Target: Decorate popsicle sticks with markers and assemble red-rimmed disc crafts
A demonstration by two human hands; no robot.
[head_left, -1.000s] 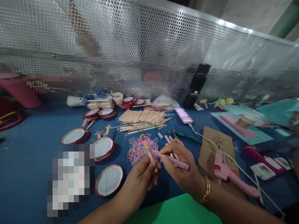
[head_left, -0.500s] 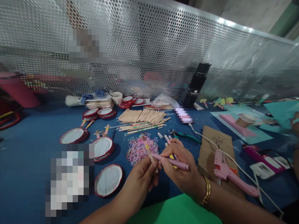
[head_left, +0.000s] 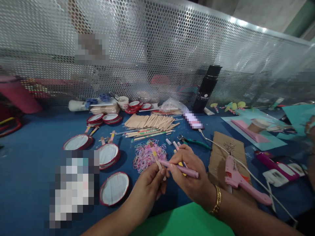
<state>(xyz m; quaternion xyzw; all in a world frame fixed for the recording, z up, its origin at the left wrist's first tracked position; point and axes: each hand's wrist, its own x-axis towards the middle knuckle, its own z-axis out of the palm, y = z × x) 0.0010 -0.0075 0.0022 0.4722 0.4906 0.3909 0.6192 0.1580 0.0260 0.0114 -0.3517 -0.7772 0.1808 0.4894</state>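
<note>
two hands close together. left hand [head_left: 150, 184] pinches painted stick [head_left: 154, 153], long axis toward 11 o'clock. right hand [head_left: 191, 175] curled round pink marker [head_left: 182, 169] lying 9-to-3, tip meeting stick from 3 o'clock.

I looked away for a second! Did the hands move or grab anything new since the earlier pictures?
Hardly anything. The right hand still holds the pink marker against the striped stick in the left hand; nothing was picked up or let go. The rubber bands, lids and pink glue gun lie where they were.
</note>
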